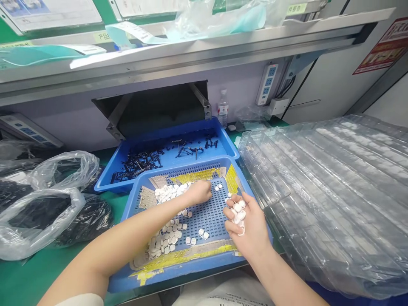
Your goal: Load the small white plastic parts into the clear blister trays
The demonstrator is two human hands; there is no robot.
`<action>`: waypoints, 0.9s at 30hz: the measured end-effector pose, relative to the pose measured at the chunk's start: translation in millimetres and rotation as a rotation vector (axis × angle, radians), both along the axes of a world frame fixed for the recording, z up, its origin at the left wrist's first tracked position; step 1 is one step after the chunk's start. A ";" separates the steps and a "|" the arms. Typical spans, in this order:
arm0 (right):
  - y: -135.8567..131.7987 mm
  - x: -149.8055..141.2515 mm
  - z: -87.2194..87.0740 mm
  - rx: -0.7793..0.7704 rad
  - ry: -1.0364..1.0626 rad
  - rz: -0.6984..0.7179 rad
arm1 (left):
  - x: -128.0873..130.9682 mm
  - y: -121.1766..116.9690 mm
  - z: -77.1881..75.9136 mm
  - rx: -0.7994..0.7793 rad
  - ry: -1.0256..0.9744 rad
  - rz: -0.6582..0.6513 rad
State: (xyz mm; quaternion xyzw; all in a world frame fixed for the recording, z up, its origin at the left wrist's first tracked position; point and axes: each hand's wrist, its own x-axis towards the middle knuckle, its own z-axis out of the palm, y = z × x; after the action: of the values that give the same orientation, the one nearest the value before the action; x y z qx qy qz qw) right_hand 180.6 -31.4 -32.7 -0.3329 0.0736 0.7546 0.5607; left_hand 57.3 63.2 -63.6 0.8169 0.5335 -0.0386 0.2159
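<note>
My right hand (250,225) is turned palm up over the right side of a blue perforated basket (208,216). Its curled fingers hold a small heap of white rounded-square pieces (238,212). My left hand (201,192) reaches across the basket, back of the hand up, with the fingers closed; whatever is in them is hidden. Beyond that wrist lies a pile of the same white pieces (168,193). More white pieces (168,239) lie loose at the near left of the basket. Two pairs sit on its floor between my hands and the near rim.
Behind the basket stands a blue tray (168,158) with small black parts. Stacked clear plastic trays (334,182) rise at the right. Open plastic bags (73,204) of black parts are on the left. A water bottle (223,109) stands below the metal shelf (197,49).
</note>
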 end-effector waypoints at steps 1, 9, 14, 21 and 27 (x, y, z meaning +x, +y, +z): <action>0.4 -0.3 -0.4 -0.002 -0.001 0.021 | 0.6 -0.2 13.1 -0.009 -0.035 -0.010; 2.2 -3.5 -2.0 -0.009 0.006 0.155 | 22.0 -51.8 84.0 -0.049 -0.403 -0.398; 1.7 -0.5 0.5 0.006 0.068 0.182 | 10.8 -41.4 81.3 -0.140 -0.520 -0.375; -0.6 1.9 1.1 0.035 0.094 0.178 | -26.3 12.2 18.9 -0.014 0.005 -0.057; -1.6 0.5 -1.5 0.073 0.067 0.193 | -41.8 6.4 -12.2 -0.073 0.030 -0.035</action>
State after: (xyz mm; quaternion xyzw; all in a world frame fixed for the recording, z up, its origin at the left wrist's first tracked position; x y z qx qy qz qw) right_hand 181.0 -32.9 -34.3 -0.2926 0.0324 0.8178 0.4945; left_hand 15.5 69.6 -75.7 0.8170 0.5205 -0.0740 0.2369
